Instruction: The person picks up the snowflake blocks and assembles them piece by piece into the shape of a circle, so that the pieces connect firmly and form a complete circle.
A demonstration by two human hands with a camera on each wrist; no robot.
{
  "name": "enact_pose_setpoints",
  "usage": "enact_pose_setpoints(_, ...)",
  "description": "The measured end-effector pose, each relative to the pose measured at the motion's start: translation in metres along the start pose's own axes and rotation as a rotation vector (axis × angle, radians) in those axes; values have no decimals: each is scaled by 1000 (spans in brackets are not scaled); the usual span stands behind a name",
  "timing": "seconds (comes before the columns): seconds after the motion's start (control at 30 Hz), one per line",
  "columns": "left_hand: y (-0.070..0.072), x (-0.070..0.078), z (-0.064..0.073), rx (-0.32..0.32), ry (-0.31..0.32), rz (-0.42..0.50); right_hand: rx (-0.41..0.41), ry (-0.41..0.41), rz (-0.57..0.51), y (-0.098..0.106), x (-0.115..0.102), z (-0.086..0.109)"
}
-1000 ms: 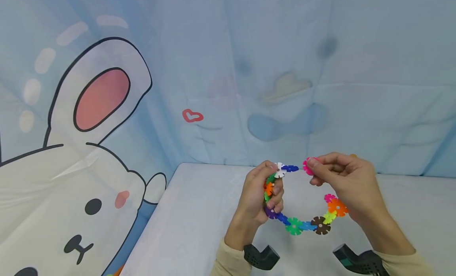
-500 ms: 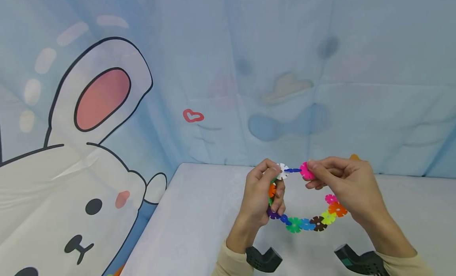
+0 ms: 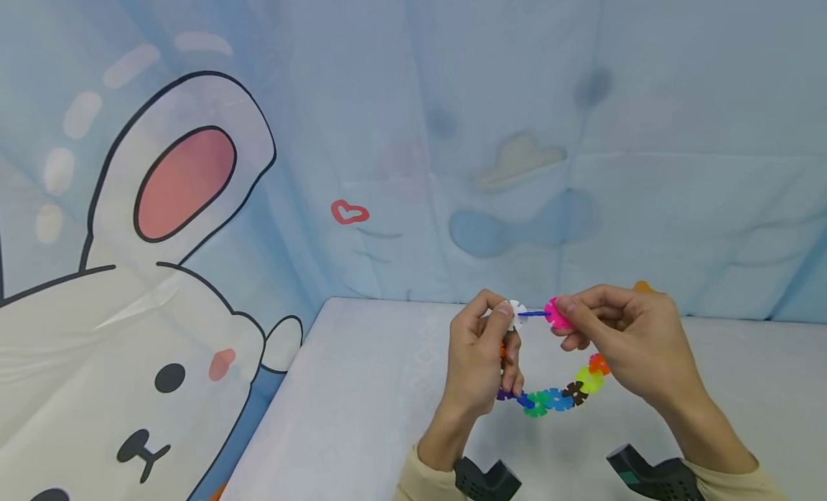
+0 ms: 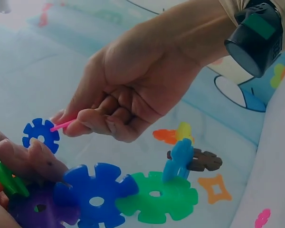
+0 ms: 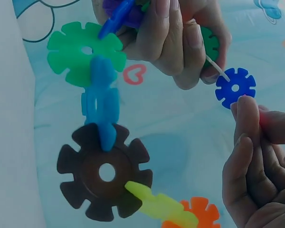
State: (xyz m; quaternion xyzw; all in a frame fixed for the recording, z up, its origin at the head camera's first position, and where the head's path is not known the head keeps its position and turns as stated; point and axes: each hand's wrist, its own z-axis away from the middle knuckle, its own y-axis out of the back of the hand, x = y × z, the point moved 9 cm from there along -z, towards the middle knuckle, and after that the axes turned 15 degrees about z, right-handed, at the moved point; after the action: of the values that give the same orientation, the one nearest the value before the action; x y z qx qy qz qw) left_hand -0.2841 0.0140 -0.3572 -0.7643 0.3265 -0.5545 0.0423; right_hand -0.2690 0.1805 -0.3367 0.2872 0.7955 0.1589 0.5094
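Note:
A chain of slotted flower-shaped plastic discs curves between the two hands. My left hand [image 3: 478, 354] pinches the white disc [image 3: 518, 314] between thumb and fingers, its other fingers curled around more of the chain. From the white disc sticks out a dark blue disc [image 5: 247, 83], seen edge-on in the head view. My right hand [image 3: 636, 336] pinches a pink disc [image 3: 554, 313], whose edge meets the blue disc's rim. How deep their slots overlap I cannot tell. Below hang a green disc [image 4: 173, 204], a light blue disc [image 3: 557, 399], a brown disc [image 5: 80, 175], a yellow disc [image 3: 589, 380] and an orange disc [image 3: 599, 364].
A white-covered table [image 3: 375, 400] lies under the hands. Behind it hangs a pale blue curtain [image 3: 452, 77] with a printed rabbit [image 3: 213, 307] at left. Black wrist cameras [image 3: 487, 479] sit on both wrists.
The pink disc has moved left from a gap to meet the blue disc. My left hand has shifted slightly right. The chain's pink far end has gone from sight by the right hand.

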Motion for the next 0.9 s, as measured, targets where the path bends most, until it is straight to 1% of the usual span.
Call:
enact_pose_setpoints(0.17,-2,3,0,-17,-64,-42,33,34,-10,0,-4,-1)
enact_pose_setpoints(0.33,-4,7,-1,-45,-127,-85,50,42,-17,-1,-6,0)
enact_pose_setpoints(0.53,-8,13,2,-88,-237,-141,108,72,-44,1,-10,2)
enact_pose_setpoints(0.7,-9,16,4,-113,-301,-160,153,117,-68,4,-16,3)
enact_pose_setpoints(0.77,-10,18,6,-124,-328,-181,176,126,-58,4,-17,4)
enact_pose_setpoints(0.9,-12,23,8,-140,-391,-256,206,127,-52,4,-18,4)
